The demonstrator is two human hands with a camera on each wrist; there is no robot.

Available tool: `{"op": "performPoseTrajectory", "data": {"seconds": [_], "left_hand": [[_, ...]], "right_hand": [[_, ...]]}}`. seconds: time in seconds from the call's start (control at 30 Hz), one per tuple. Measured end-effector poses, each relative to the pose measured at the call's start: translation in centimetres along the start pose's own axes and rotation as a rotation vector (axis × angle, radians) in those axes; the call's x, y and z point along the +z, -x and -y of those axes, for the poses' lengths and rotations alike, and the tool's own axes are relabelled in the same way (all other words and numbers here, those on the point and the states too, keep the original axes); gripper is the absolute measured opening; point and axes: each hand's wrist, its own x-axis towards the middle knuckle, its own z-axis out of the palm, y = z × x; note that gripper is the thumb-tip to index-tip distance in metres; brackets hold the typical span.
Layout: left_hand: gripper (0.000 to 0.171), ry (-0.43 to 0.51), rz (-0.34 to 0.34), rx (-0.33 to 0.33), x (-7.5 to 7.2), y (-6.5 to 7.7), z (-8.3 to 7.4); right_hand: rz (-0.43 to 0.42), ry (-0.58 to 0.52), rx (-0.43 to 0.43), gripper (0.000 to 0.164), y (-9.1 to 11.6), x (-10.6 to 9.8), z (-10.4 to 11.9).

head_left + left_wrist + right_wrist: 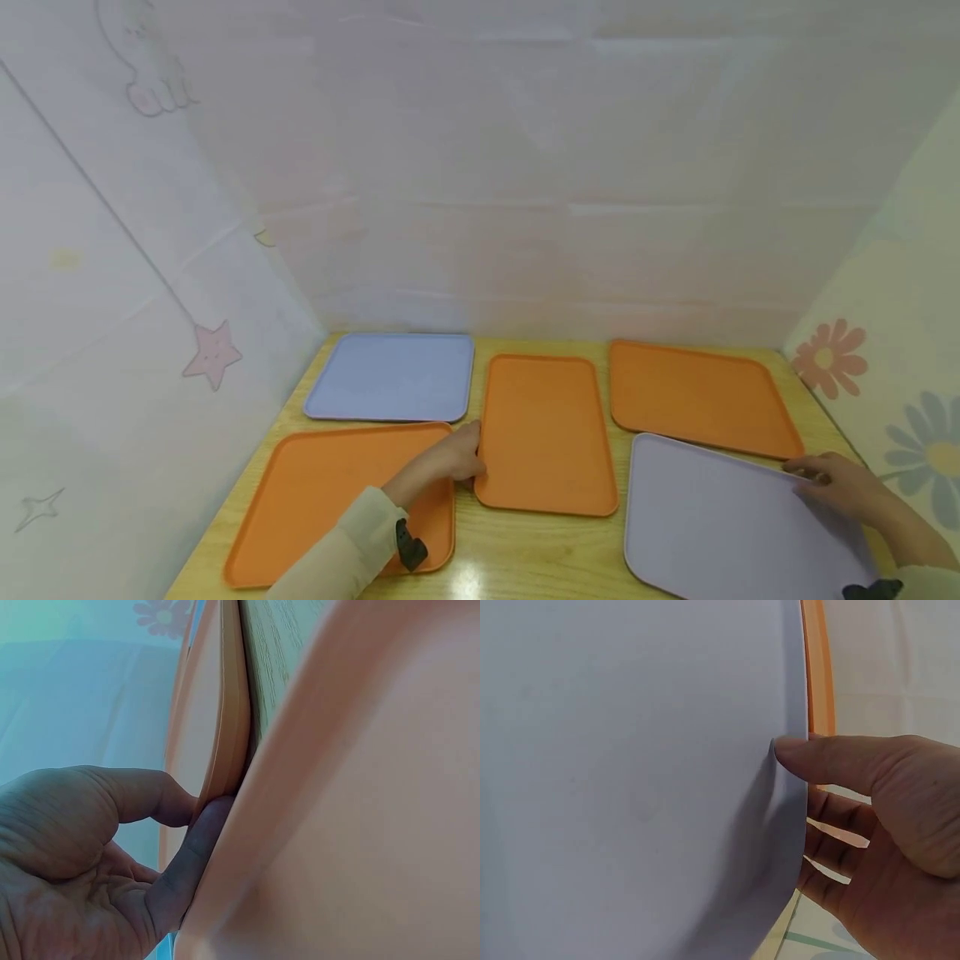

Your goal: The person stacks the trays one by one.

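Observation:
My left hand (459, 454) is at the left rim of the middle orange tray (547, 433), which lies lengthwise away from me. In the left wrist view, the thumb and a finger pinch that tray's edge (234, 712), close beside the rim of the left orange tray (360, 795). At the right, my right hand (843, 487) holds the far right edge of a pale purple tray (731, 521). The right wrist view has the thumb (795, 756) over this tray's rim and the other fingers behind it, partly hidden.
A light blue tray (393, 377) lies at the back left of the wooden table (525, 554), and another orange tray (697, 396) at the back right. My left forearm crosses the front left orange tray (322, 475). Printed sheets (525, 167) enclose the table's back and sides.

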Motion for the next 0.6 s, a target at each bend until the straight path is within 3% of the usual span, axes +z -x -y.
{"op": "performPoseTrajectory", "data": {"seconds": [0.3, 0.6], "left_hand": [[0.081, 0.003, 0.019, -0.042, 0.0, -0.2, -0.1], [0.077, -0.033, 0.010, -0.025, 0.0, -0.5, 0.2]], "right_hand": [[0.032, 0.064, 0.050, 0.016, -0.7, -0.1, 0.1], [0.133, 0.050, -0.017, 0.016, -0.4, -1.2, 0.4]]}}
